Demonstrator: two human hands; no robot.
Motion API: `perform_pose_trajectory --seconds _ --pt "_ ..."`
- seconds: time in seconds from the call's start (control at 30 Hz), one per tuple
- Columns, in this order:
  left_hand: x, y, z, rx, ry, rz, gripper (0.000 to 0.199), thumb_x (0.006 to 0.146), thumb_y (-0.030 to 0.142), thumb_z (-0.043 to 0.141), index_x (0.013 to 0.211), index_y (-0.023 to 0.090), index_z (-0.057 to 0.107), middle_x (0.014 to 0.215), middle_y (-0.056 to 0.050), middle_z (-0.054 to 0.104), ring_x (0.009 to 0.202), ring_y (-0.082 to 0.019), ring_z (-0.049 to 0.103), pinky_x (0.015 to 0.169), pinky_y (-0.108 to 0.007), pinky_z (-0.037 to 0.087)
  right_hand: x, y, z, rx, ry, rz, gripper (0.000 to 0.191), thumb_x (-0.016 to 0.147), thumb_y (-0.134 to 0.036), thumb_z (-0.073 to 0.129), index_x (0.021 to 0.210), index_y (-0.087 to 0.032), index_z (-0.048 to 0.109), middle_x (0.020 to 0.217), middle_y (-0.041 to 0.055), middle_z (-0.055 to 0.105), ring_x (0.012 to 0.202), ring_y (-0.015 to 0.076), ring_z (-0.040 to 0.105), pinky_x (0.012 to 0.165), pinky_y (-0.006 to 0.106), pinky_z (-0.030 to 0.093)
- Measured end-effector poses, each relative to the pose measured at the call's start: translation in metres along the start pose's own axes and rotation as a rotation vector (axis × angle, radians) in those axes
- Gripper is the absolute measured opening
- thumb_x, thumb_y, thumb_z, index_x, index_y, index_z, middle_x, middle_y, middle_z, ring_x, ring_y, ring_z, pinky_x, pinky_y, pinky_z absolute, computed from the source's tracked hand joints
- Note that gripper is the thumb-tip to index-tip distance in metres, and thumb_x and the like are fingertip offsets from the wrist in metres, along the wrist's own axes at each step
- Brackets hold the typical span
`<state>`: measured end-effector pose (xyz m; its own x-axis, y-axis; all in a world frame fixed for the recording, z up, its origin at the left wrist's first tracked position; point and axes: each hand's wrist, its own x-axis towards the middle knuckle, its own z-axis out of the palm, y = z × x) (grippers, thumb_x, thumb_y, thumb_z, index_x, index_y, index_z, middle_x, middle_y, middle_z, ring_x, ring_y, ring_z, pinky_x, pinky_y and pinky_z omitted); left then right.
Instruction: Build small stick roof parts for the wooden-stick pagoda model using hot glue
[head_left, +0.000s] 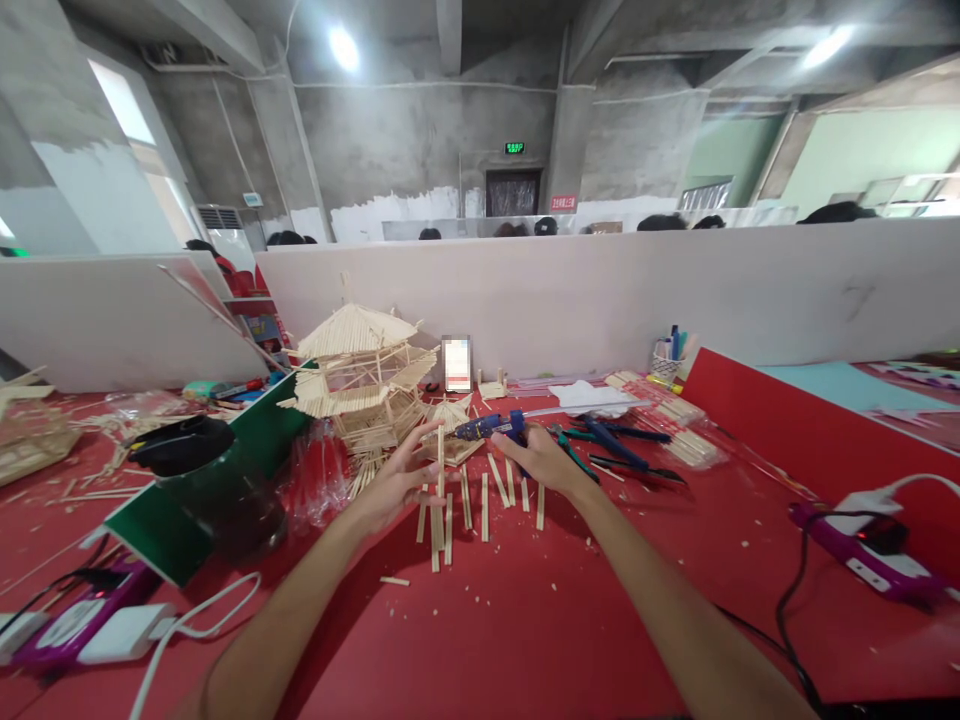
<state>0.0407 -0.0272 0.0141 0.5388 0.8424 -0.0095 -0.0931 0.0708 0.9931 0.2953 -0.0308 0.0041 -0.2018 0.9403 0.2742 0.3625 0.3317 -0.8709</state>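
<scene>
My right hand (546, 458) is wrapped round a blue hot glue gun (491, 427), a long clear glue stick (589, 406) running out of its back. The gun's nozzle points left, close to a thin wooden stick (441, 455) that my left hand (401, 475) pinches upright. Whether nozzle and stick touch, I cannot tell. Below and between my hands, several short wooden sticks (485, 508) lie on the red table (517, 640). Just beyond my left hand stands a tiered pavilion model (356, 370) of wooden sticks, with a smaller roofed piece (450, 412) beside it.
Pliers (622, 440) lie right of my right hand, near bagged sticks (686, 435). A dark jar (217, 490) and a green divider (142, 530) stand at left. Purple power strips (862, 560) with cables lie on both sides. A white partition (600, 300) closes the back.
</scene>
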Motion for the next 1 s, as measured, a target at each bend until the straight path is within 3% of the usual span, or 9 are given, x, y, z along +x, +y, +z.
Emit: perform_pose_trajectory --seconds 0.13,0.23,0.37,0.47,0.6,0.67,0.73,0.83,1.0 --pt "0.000 0.000 0.000 0.011 -0.002 0.002 0.061 0.083 0.025 0.071 0.137 0.040 0.046 0.143 -0.011 0.050 0.112 -0.031 0.066 0.065 -0.028 0.063 -0.002 0.000 -0.006 0.022 -0.030 -0.017 0.048 0.085 -0.062 0.055 0.061 -0.021 0.045 0.049 -0.0056 0.044 0.045 0.0108 0.044 0.048 0.025 0.037" --pt "0.000 0.000 -0.001 0.027 0.007 -0.008 0.064 0.084 0.025 0.070 0.140 0.040 0.042 0.144 -0.011 0.049 0.113 -0.031 0.065 0.067 -0.030 0.063 -0.003 0.000 -0.013 0.240 -0.059 0.039 0.049 0.078 -0.067 0.062 0.070 -0.020 0.051 0.056 -0.0036 0.051 0.047 0.0112 0.047 0.047 0.025 0.039" --pt "0.001 0.000 -0.002 0.040 0.012 -0.014 0.063 0.085 0.027 0.069 0.140 0.041 0.042 0.145 -0.011 0.047 0.114 -0.031 0.065 0.068 -0.030 0.063 -0.004 0.002 -0.024 0.597 0.005 0.067 0.057 0.072 -0.075 0.061 0.080 -0.020 0.052 0.068 0.0019 0.059 0.056 0.0132 0.053 0.052 0.026 0.044" --pt "0.001 -0.001 -0.002 0.053 0.021 -0.012 0.062 0.085 0.027 0.070 0.139 0.041 0.042 0.146 -0.011 0.046 0.115 -0.031 0.064 0.069 -0.030 0.063 -0.007 0.005 -0.036 0.638 0.019 0.111 0.051 0.068 -0.064 0.072 0.080 -0.020 0.051 0.067 0.0003 0.059 0.055 0.0112 0.050 0.050 0.023 0.041" --pt "0.002 0.001 0.000 0.072 0.026 -0.013 0.064 0.085 0.027 0.070 0.140 0.041 0.040 0.147 -0.011 0.043 0.115 -0.031 0.064 0.070 -0.031 0.062 -0.008 0.014 -0.054 0.351 0.071 0.225 0.033 0.067 -0.035 0.076 0.078 -0.021 0.048 0.052 -0.0071 0.049 0.043 0.0086 0.041 0.043 0.020 0.031" --pt "0.002 0.002 0.000 0.078 0.027 -0.011 0.064 0.085 0.028 0.070 0.140 0.041 0.039 0.145 -0.011 0.045 0.114 -0.031 0.064 0.069 -0.030 0.062 -0.004 0.022 -0.062 0.070 0.175 0.300 0.021 0.076 -0.031 0.065 0.077 -0.021 0.048 0.054 -0.0038 0.054 0.045 0.0114 0.047 0.045 0.022 0.034" --pt "0.002 0.003 -0.001 0.085 0.023 -0.008 0.064 0.086 0.029 0.070 0.140 0.041 0.039 0.143 -0.011 0.046 0.114 -0.031 0.065 0.069 -0.030 0.062 0.000 0.030 -0.067 -0.300 0.257 0.313 0.013 0.081 -0.028 0.060 0.077 -0.019 0.052 0.067 0.0051 0.065 0.061 0.0176 0.061 0.055 0.025 0.041" --pt "0.002 0.004 -0.002 0.092 0.019 -0.006 0.064 0.085 0.032 0.070 0.140 0.041 0.037 0.143 -0.011 0.048 0.113 -0.030 0.065 0.069 -0.030 0.061 0.004 0.040 -0.076 -0.769 0.304 0.358 0.019 0.084 -0.033 0.060 0.086 -0.014 0.061 0.095 0.0175 0.070 0.090 0.0282 0.068 0.070 0.029 0.045" --pt "0.001 0.005 -0.003 0.107 0.017 -0.003 0.066 0.085 0.035 0.070 0.141 0.041 0.036 0.144 -0.011 0.049 0.115 -0.030 0.064 0.071 -0.031 0.060 0.000 0.051 -0.089 -0.944 0.283 0.527 0.035 0.087 -0.043 0.060 0.105 -0.013 0.065 0.104 0.0174 0.072 0.101 0.0307 0.067 0.076 0.031 0.045"
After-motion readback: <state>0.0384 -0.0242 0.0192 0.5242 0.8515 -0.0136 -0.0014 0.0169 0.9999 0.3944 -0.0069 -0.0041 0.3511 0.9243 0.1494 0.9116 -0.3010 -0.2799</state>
